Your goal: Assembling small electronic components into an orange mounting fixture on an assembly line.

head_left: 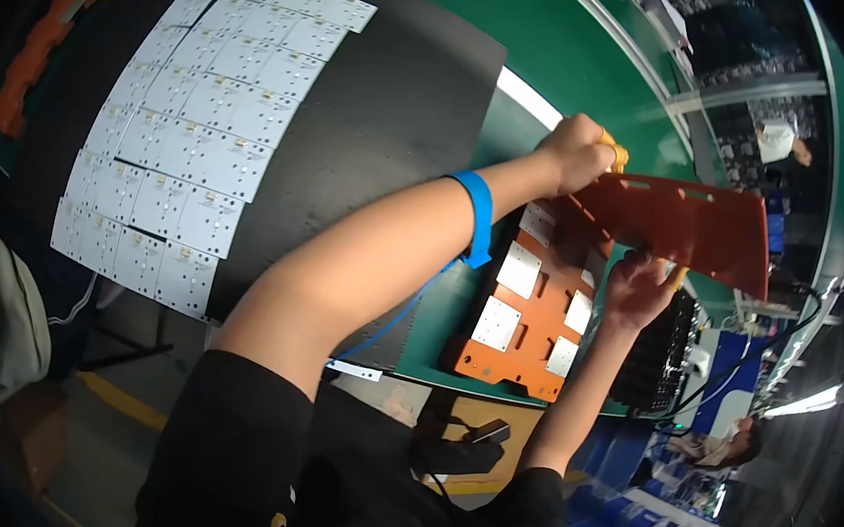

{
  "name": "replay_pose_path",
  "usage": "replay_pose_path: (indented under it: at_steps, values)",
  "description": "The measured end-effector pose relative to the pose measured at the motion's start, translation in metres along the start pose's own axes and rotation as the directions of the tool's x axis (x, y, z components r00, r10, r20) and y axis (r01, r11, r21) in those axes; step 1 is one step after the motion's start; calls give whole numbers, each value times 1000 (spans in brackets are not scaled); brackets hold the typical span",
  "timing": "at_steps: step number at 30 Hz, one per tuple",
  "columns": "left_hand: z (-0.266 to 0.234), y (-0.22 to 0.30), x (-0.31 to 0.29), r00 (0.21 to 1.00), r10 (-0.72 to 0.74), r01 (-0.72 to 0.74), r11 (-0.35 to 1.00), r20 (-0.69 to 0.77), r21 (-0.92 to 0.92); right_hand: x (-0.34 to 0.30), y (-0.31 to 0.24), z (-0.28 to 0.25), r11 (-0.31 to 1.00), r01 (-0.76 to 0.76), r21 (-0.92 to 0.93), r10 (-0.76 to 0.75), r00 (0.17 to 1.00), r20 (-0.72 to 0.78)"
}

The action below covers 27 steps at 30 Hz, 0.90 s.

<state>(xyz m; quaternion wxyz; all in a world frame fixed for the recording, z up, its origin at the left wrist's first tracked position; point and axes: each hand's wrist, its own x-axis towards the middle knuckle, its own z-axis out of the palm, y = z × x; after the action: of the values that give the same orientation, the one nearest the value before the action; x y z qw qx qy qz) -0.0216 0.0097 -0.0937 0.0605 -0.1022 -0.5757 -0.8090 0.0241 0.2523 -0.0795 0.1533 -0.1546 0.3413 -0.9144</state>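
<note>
My left hand is closed on the far left corner of a flat orange panel with slots along its edge. At the panel's near edge, my right hand grips it, the fingers partly hidden behind it. Yellow covers show on fingertips of both hands. Tilted up, the panel stands over the right part of an orange tray fixture. Several white square boards lie in the fixture's recesses. Whether panel and fixture touch at the far end, I cannot tell. A blue wrist strap with a cord circles my left wrist.
Rows of white circuit boards cover the left of a black mat on the green bench. Beyond the fixture stands a black slotted rack with cables near it. Another person is at the far right.
</note>
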Motion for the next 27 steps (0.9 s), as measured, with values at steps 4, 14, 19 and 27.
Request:
replay_pose_path:
  at_steps: [4, 14, 19, 27]
  values:
    - [1, -6, 2, 999, 42, -42, 994, -1, 105, 0, 10, 11, 1000, 30, 6, -30, 998, -62]
    - [-4, -2, 12, 977, 31, -37, 999, 212, 24, -52, -33, 84, 989, 61, -135, -75, 992, -101]
    - [-15, 14, 6, 990, -125, 127, 992, 68, -24, -103, -22, 112, 950, -90, -298, -14, 944, -329]
    - [-7, 12, 8, 995, -104, 103, 974, -4, 200, -194, 19, 95, 754, -346, -558, 213, 933, -291]
